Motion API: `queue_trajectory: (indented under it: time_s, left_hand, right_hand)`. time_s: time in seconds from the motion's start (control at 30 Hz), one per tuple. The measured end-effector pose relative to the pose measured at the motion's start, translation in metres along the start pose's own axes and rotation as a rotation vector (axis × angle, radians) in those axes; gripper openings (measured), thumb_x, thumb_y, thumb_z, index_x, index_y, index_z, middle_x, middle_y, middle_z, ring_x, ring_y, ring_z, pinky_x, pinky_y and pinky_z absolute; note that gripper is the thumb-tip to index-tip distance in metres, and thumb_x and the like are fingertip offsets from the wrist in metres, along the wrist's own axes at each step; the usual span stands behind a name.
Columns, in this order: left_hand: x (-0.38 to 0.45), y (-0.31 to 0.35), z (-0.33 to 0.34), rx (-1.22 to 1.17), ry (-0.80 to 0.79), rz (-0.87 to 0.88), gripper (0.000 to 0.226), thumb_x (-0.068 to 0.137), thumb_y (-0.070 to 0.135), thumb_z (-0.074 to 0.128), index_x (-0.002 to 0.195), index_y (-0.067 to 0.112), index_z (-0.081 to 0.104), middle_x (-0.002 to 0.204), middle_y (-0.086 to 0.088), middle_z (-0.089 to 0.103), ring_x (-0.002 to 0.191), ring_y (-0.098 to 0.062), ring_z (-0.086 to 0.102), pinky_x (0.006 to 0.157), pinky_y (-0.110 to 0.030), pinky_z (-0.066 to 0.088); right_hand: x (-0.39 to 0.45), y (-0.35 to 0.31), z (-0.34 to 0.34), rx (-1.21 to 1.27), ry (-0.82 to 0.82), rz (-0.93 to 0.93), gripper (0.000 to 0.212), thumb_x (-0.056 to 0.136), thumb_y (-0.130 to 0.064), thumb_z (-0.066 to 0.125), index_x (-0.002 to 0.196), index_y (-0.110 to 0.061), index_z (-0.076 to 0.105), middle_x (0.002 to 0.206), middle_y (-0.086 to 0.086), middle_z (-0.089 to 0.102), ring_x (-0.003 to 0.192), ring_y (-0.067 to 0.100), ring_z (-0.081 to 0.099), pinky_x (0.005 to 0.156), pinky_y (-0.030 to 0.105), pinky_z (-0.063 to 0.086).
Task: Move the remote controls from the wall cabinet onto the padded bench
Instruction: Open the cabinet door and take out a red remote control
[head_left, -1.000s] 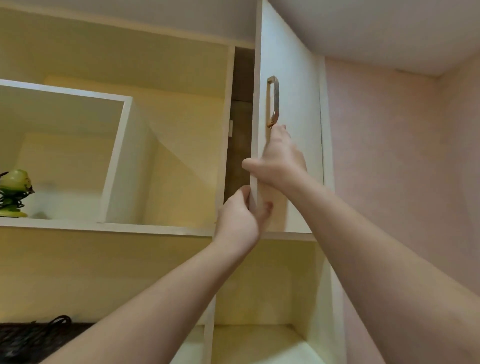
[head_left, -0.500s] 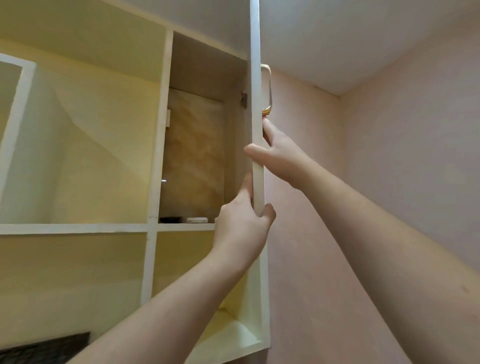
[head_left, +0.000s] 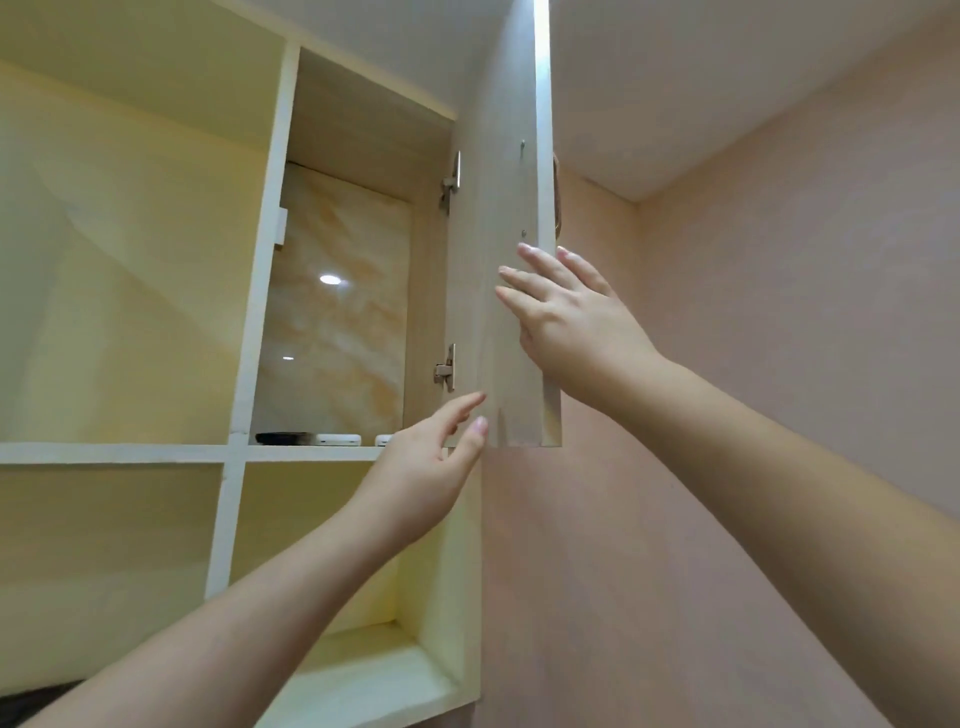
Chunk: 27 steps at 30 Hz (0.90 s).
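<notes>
The wall cabinet's door (head_left: 511, 291) stands swung wide, seen from its inner side. On the shelf (head_left: 311, 453) inside lie a black remote (head_left: 284, 437) at the left, a white remote (head_left: 338, 440) beside it, and another white remote (head_left: 383, 440) partly hidden behind my left hand. My left hand (head_left: 426, 467) is open, fingers spread, just below the door's lower corner and in front of the shelf edge. My right hand (head_left: 566, 317) is open, its fingers resting flat against the door's edge. The padded bench is out of view.
The cabinet compartment has a glossy marbled back panel (head_left: 337, 322) and two metal hinges (head_left: 448, 366) on its right side. Cream open shelves (head_left: 130, 260) lie to the left and below. A pink wall (head_left: 753, 364) rises to the right.
The door has swung further open, from edge-on to showing its inner face. My left hand let go of the door's edge and opened. The remotes on the shelf have come into clearer view.
</notes>
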<state>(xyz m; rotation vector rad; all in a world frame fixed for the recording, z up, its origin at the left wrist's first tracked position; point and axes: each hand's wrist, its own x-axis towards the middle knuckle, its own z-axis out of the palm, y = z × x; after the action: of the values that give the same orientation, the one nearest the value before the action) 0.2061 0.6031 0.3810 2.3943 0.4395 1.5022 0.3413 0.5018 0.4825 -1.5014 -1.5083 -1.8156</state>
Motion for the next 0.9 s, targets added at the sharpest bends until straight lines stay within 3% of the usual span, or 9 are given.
queue_trajectory:
  time_s: [0.1,0.17,0.27,0.37,0.5,0.6,0.8,0.9]
  left_hand:
    - [0.008,-0.006,0.005,0.117,0.016,-0.007,0.043,0.097,0.045,0.040,0.140,0.045,0.041,0.109,0.013,0.060,0.087,-0.005,0.060,0.080,-0.020,0.040]
    - [0.013,-0.009,0.009,0.176,0.022,-0.008,0.043,0.097,0.045,0.040,0.141,0.046,0.040,0.107,0.014,0.058,0.080,-0.007,0.060,0.086,-0.021,0.043]
    - [0.019,-0.016,0.011,0.281,0.027,0.007,0.044,0.098,0.040,0.041,0.141,0.041,0.040,0.134,0.017,0.052,0.108,-0.010,0.057,0.096,-0.027,0.038]
    - [0.024,-0.030,0.011,0.536,0.077,0.107,0.042,0.097,0.031,0.043,0.139,0.033,0.044,0.137,0.012,0.050,0.124,-0.009,0.046,0.103,-0.031,0.033]
    - [0.024,-0.050,0.005,0.720,0.090,0.123,0.040,0.095,0.028,0.045,0.135,0.029,0.048,0.131,0.009,0.052,0.124,-0.012,0.044,0.099,-0.033,0.033]
    - [0.019,-0.061,-0.004,0.785,0.112,0.102,0.039,0.095,0.029,0.045,0.133,0.030,0.049,0.128,0.010,0.053,0.121,-0.012,0.045,0.099,-0.034,0.033]
    - [0.007,-0.076,-0.022,0.915,0.120,0.036,0.040,0.093,0.029,0.048,0.133,0.028,0.050,0.127,0.006,0.055,0.121,-0.015,0.047,0.102,-0.034,0.032]
    - [0.001,-0.079,-0.031,0.948,0.127,0.000,0.041,0.093,0.029,0.050,0.134,0.026,0.049,0.129,0.005,0.054,0.121,-0.017,0.047,0.100,-0.032,0.033]
  right_hand:
    - [-0.013,0.011,0.004,-0.204,-0.211,0.024,0.051,0.100,-0.022,0.018,0.150,-0.010,0.018,0.161,0.008,0.008,0.148,0.020,-0.005,0.117,0.037,-0.009]
    - [-0.024,0.015,0.011,-0.287,-0.306,0.041,0.054,0.101,-0.029,0.013,0.152,-0.011,0.007,0.160,0.011,-0.004,0.147,0.022,-0.010,0.116,0.038,-0.012]
    - [-0.036,0.018,0.026,-0.337,-0.403,0.062,0.057,0.102,-0.035,0.013,0.152,-0.010,0.000,0.159,0.017,-0.011,0.147,0.027,-0.012,0.117,0.038,-0.009]
    - [-0.034,0.010,0.033,-0.380,-0.407,0.077,0.058,0.102,-0.033,0.020,0.151,-0.007,0.003,0.158,0.023,-0.006,0.146,0.034,-0.006,0.118,0.042,0.000]
    - [-0.016,-0.011,0.034,-0.380,-0.431,0.156,0.054,0.098,-0.029,0.031,0.146,-0.004,0.024,0.152,0.027,0.016,0.141,0.041,0.014,0.113,0.044,0.017]
    - [-0.006,-0.018,0.037,-0.167,-0.358,0.183,0.040,0.095,-0.032,0.036,0.129,-0.012,0.045,0.130,0.015,0.043,0.125,0.032,0.036,0.104,0.041,0.025]
    - [0.005,-0.036,0.052,0.300,-0.156,0.178,0.033,0.095,-0.029,0.041,0.124,-0.014,0.047,0.126,0.009,0.048,0.120,0.027,0.043,0.097,0.035,0.031]
    - [0.007,-0.050,0.067,0.420,-0.184,0.147,0.034,0.095,-0.023,0.043,0.128,-0.015,0.045,0.128,0.007,0.047,0.120,0.025,0.043,0.090,0.034,0.033]
